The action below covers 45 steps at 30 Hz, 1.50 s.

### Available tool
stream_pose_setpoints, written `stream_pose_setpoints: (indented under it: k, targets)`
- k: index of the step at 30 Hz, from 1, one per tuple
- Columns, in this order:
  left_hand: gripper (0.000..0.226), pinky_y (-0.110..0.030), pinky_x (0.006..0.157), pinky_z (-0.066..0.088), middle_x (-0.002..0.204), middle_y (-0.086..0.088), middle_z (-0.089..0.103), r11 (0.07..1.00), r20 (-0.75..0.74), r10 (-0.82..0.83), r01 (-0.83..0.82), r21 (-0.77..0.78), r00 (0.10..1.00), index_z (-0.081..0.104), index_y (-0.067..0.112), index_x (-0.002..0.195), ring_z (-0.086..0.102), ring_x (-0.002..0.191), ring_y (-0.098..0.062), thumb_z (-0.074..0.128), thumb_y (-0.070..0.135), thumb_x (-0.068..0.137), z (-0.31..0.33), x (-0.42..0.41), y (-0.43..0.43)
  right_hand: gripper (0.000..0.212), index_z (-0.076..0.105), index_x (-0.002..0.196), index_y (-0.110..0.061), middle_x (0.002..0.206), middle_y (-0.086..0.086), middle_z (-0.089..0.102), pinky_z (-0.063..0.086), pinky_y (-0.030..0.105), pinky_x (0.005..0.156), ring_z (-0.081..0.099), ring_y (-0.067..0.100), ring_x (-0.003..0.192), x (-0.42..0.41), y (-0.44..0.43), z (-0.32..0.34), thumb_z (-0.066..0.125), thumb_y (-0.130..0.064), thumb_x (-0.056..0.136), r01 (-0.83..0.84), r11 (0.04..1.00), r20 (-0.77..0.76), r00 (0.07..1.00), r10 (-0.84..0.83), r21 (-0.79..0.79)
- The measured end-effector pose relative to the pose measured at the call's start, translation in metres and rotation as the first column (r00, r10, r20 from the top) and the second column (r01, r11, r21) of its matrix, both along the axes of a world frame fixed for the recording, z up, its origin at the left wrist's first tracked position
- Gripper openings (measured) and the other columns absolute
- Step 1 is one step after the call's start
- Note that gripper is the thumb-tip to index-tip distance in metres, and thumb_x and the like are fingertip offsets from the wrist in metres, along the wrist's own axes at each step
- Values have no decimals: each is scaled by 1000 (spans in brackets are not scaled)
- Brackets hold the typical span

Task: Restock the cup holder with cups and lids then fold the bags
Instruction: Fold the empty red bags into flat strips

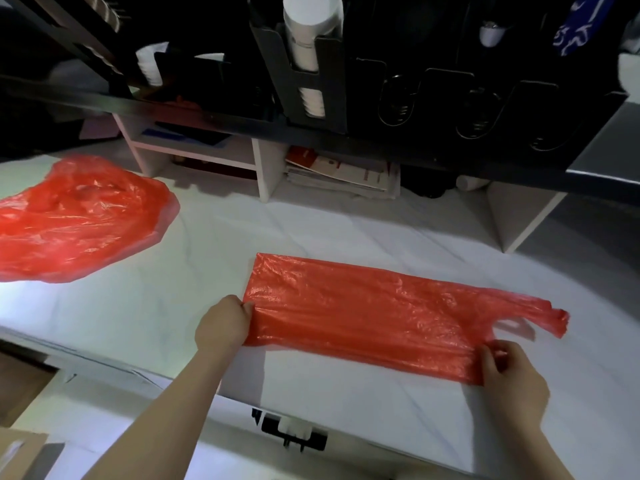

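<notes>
A red plastic bag point(367, 313) lies flattened lengthwise on the white cloth-covered table point(173, 323), its handles pointing right. My left hand point(223, 325) pinches its left near corner. My right hand point(509, 374) pinches its near edge close to the handles. A second red bag point(76, 216) lies crumpled at the far left. The black cup holder point(311, 77) stands on the shelf above, with a stack of white cups point(308, 32) in one slot and white lids point(313, 100) lower in it.
White shelf supports point(266, 168) stand at the back of the table, with papers point(343, 174) stacked between them. Empty holder slots point(478, 109) are to the right. A black clip point(291, 431) hangs at the table's front edge. A cardboard box point(17, 448) is at bottom left.
</notes>
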<state>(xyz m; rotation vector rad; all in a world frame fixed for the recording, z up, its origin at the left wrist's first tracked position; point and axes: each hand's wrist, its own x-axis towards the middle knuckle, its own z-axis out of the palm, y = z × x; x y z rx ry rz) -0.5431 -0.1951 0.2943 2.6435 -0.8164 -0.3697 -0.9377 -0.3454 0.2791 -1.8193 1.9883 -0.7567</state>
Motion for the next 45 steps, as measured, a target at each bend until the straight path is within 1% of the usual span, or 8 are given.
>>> stream_pose_setpoints:
  k: [10, 16, 19, 25, 35, 38, 41, 45]
  targets:
    - [24, -34, 64, 41, 75, -1, 63, 991, 28, -4, 8, -137, 1000, 58, 22, 88, 63, 82, -32, 54, 46, 91, -3, 11, 18, 13, 60, 88, -29, 67, -12, 63, 39, 32, 62, 59, 24, 71, -2, -1, -1, 53, -39, 89, 20, 999, 89, 996, -17, -35]
    - [46, -46, 86, 46, 118, -15, 59, 937, 182, -61, 119, -329, 981, 51, 7, 125, 57, 107, -38, 60, 34, 89, 9, 0, 9, 8, 61, 92, -29, 77, 0, 69, 37, 32, 63, 62, 31, 79, -1, -6, -4, 54, -32, 91, -20, 1000, 15, 1000, 20, -7]
    - [60, -51, 105, 36, 139, -21, 48, 899, 345, -272, 366, -243, 898, 50, 5, 133, 43, 129, -39, 44, 45, 87, 15, -11, -10, 12, 64, 94, -25, 83, 4, 71, 36, 32, 64, 64, 33, 82, -1, -7, -2, 53, -32, 93, -21, 1000, 2, 1000, 21, -17]
    - [69, -54, 116, -3, 161, 1, -3, 839, 196, -544, 523, 151, 816, 2, 38, 151, -7, 147, -24, 22, 66, 91, -15, -12, -51, 14, 64, 95, -25, 76, 1, 68, 38, 31, 65, 63, 29, 78, 0, -2, 5, 53, -32, 94, -11, 999, 88, 996, 14, -40]
    - [72, -59, 113, -2, 160, 4, -9, 823, 193, -564, 526, 217, 803, -7, 40, 149, -10, 147, -22, 13, 72, 87, -32, -5, -53, 19, 63, 103, -21, 71, -4, 65, 41, 31, 62, 62, 25, 71, -9, -2, 11, 62, -34, 88, -41, 999, -28, 999, 42, 24]
    - [74, -59, 114, -3, 160, 4, -9, 824, 193, -562, 523, 219, 804, -9, 40, 149, -11, 147, -22, 6, 75, 84, -30, -8, -54, 32, 57, 114, -12, 94, 11, 67, 47, 41, 75, 59, 33, 86, 1, 5, 22, 65, -22, 85, 91, 981, -38, 994, -99, -173]
    - [79, -58, 113, -4, 160, 5, -9, 830, 194, -553, 514, 216, 810, -9, 40, 149, -11, 147, -21, 0, 75, 79, -28, -9, -54, 31, 64, 111, -6, 114, 20, 63, 48, 50, 87, 59, 42, 102, 49, 18, 33, 57, -16, 81, -239, 888, -235, 960, 154, -392]
    - [73, -58, 114, -3, 160, 5, -10, 828, 194, -556, 518, 216, 808, -10, 40, 148, -12, 147, -21, 7, 74, 85, -28, -9, -54, 53, 47, 139, -21, 155, 10, 28, 15, 52, 115, 20, 32, 144, 138, 28, 26, 58, -28, 88, -647, 754, -342, 738, 582, -114]
